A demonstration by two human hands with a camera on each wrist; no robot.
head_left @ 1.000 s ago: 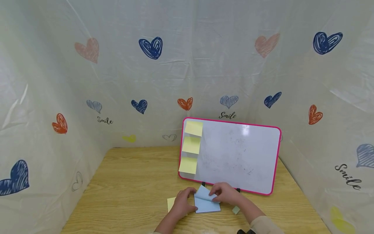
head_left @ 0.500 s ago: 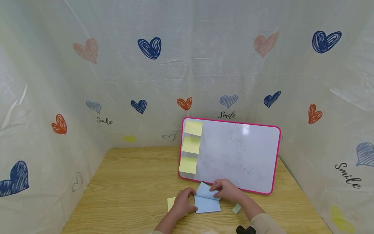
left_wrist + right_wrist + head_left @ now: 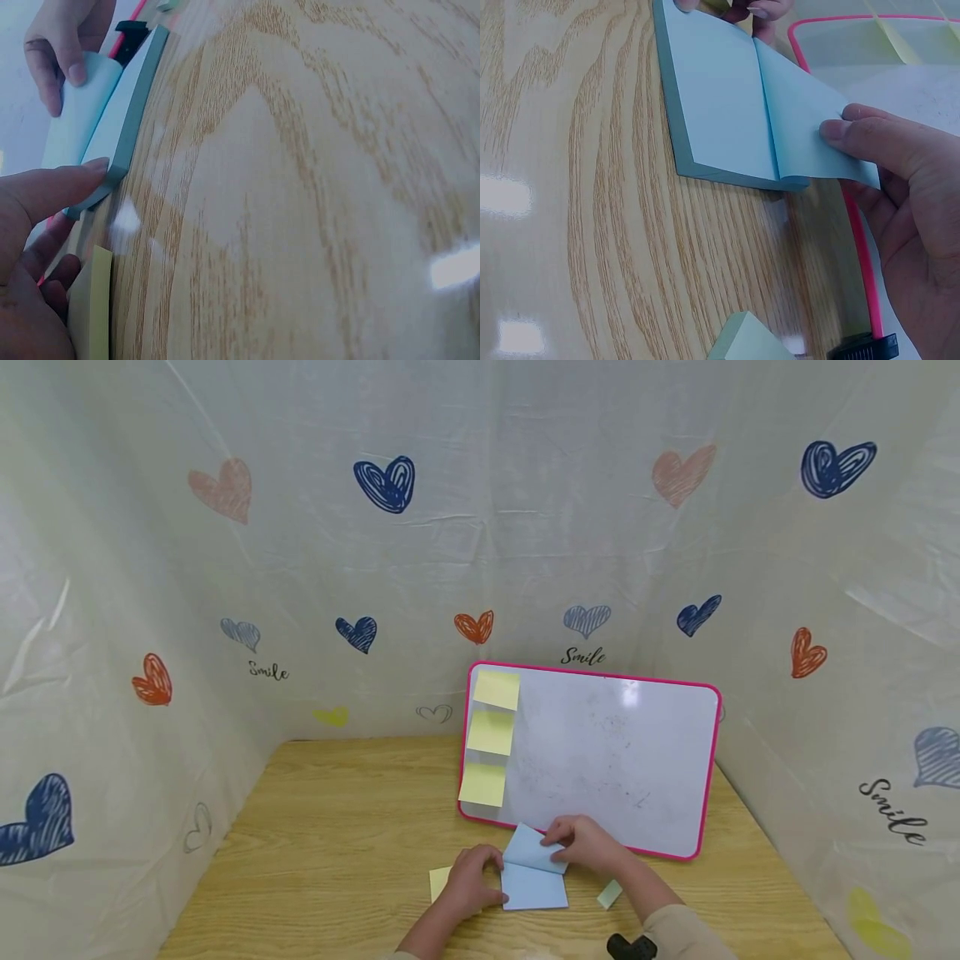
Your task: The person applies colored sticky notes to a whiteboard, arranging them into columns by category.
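Note:
A thick pad of blue sticky notes (image 3: 535,893) lies at the front of the table, below the whiteboard. My left hand (image 3: 467,887) grips the pad's left side, with the thumb at the near corner and fingers at the far one. Between thumb and fingers, my right hand (image 3: 588,845) pinches the top blue sheet (image 3: 810,120). That sheet is folded back from the pad's near edge and bends up along the far edge, where it still joins the pad. In the left wrist view, the left thumb (image 3: 71,184) presses on the pad's corner.
A pink-framed whiteboard (image 3: 600,760) stands tilted behind the hands, with three yellow notes (image 3: 491,732) down its left side. A yellow pad (image 3: 91,307) lies beside the left hand. A small pale green pad (image 3: 609,894) sits by the right forearm. Black feet (image 3: 864,347) support the board.
My right hand has moved slightly up and away, drawing the blue sheet further back, so more of the pad's face shows. My left hand stays nearly in place.

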